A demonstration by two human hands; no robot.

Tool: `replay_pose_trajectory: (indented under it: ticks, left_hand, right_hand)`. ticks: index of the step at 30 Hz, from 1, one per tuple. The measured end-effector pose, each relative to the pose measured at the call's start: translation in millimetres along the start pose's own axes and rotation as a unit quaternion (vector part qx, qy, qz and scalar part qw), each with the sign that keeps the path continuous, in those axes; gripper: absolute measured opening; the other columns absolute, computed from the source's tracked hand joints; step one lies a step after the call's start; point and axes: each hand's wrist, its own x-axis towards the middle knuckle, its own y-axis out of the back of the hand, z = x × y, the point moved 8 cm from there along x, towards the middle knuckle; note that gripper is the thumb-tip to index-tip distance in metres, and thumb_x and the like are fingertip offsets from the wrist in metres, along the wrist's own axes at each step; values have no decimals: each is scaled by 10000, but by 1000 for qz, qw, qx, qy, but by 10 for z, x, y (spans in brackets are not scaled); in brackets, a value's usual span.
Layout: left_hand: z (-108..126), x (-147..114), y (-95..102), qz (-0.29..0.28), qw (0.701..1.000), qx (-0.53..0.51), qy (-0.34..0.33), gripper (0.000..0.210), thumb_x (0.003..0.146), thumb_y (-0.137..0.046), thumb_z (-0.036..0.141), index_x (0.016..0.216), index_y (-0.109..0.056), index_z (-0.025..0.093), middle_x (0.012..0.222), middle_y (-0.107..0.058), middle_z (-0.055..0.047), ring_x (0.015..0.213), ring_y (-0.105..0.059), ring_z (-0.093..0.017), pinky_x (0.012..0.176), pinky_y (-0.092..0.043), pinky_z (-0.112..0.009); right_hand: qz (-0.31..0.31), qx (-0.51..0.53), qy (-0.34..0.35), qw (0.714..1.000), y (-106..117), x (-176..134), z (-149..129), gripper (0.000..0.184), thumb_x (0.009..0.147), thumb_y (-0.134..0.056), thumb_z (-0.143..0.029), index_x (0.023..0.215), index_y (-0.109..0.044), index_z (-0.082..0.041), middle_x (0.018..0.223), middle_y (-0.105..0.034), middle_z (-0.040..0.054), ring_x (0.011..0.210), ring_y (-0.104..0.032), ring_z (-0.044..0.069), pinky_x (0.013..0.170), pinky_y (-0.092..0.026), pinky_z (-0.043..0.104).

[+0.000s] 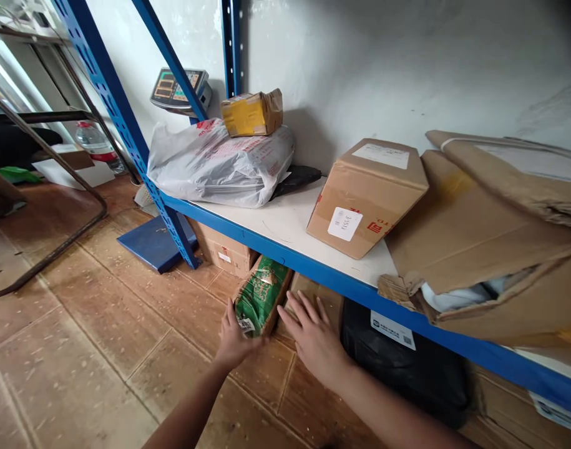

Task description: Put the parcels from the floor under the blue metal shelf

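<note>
Low under the shelf, a long package (261, 293) with a green printed top and brown sides lies on the floor, its far end hidden beneath the shelf. My left hand (236, 337) is at its near end, fingers spread along the left corner and thumb across the front; whether it touches I cannot tell. My right hand (316, 340) has its fingers stretched out just right of the package, over a brown carton (313, 299) that is partly covered by the hand. Neither hand grips anything.
The blue shelf edge (285, 252) runs just above the hands. On the shelf are a plastic-wrapped parcel (224, 162), a labelled carton (360, 199) and a torn carton (477, 237). Below stand a black parcel (402, 362) and another carton (224, 246). A blue scale platform (154, 240) lies left.
</note>
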Motion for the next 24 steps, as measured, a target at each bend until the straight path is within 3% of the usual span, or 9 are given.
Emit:
replay_pose_trajectory:
  ticks: [3, 6, 10, 12, 15, 18, 21, 24]
  left_hand:
    - [50, -116, -214, 37, 991, 87, -96, 1362, 484, -796, 370, 1403, 119, -45, 1462, -74, -356, 1395, -24, -438, 1099, -155, -583]
    - [275, -29, -340, 105, 986, 83, -100, 1283, 576, -730, 355, 1341, 167, -152, 1406, -42, -424, 1379, -35, -466, 1109, -192, -515]
    - [521, 229, -447, 136, 987, 77, -38, 1296, 546, -747, 307, 1401, 165, -36, 1431, -88, -383, 1357, -112, -499, 1062, -219, -602]
    - [538, 380, -545, 122, 991, 55, -14, 1320, 526, -762, 303, 1412, 168, -3, 1446, -83, -367, 1364, -102, -495, 1060, -217, -612]
    - [507, 552, -696, 114, 993, 29, -11, 1337, 544, -766, 348, 1398, 200, -9, 1461, -56, -354, 1396, -64, -431, 1109, -208, -522]
    - [429, 579, -732, 111, 994, 17, -14, 1291, 601, -740, 382, 1403, 201, 12, 1471, -40, -340, 1409, -32, -398, 1130, -171, -495]
    - [237, 370, -561, 71, 997, 15, -14, 1179, 638, -732, 333, 1442, 76, 32, 1439, -189, -314, 1377, -227, -372, 1109, -254, -459]
    - [-58, -135, -280, -57, 998, 20, 19, 900, 712, -703, 293, 1442, -196, 149, 1324, -437, -171, 1222, -478, -279, 1016, -409, -403]
  right_hand:
    - [56, -85, 8, 995, -17, -140, -25, 430, 886, -505, -210, 1297, -486, -339, 1443, -422, 70, 1270, -419, 324, 945, -440, 542]
    - [80, -119, 20, 990, -40, -194, -25, 440, 889, -513, -228, 1307, -466, -357, 1431, -439, 55, 1244, -441, 316, 925, -448, 529]
    - [77, -109, 33, 990, -11, -203, -16, 476, 892, -500, -195, 1344, -430, -328, 1443, -419, 65, 1259, -416, 306, 945, -430, 509]
    - [74, -106, 35, 991, 9, -213, -16, 481, 892, -494, -189, 1350, -423, -320, 1450, -408, 71, 1265, -405, 309, 953, -426, 507]
    - [79, -117, 31, 990, 13, -221, -34, 442, 898, -480, -202, 1324, -452, -316, 1445, -414, 69, 1260, -406, 322, 943, -436, 510]
    - [118, -125, 25, 985, -12, -209, -75, 375, 906, -468, -245, 1272, -499, -323, 1413, -452, 57, 1237, -424, 326, 927, -443, 515]
    - [157, -129, 18, 979, -106, -207, -105, 370, 902, -474, -271, 1267, -503, -320, 1379, -487, 60, 1215, -436, 325, 919, -432, 527]
    - [156, -133, 2, 979, -210, -276, -100, 392, 879, -507, -275, 1269, -509, -315, 1347, -517, 70, 1183, -460, 322, 898, -430, 538]
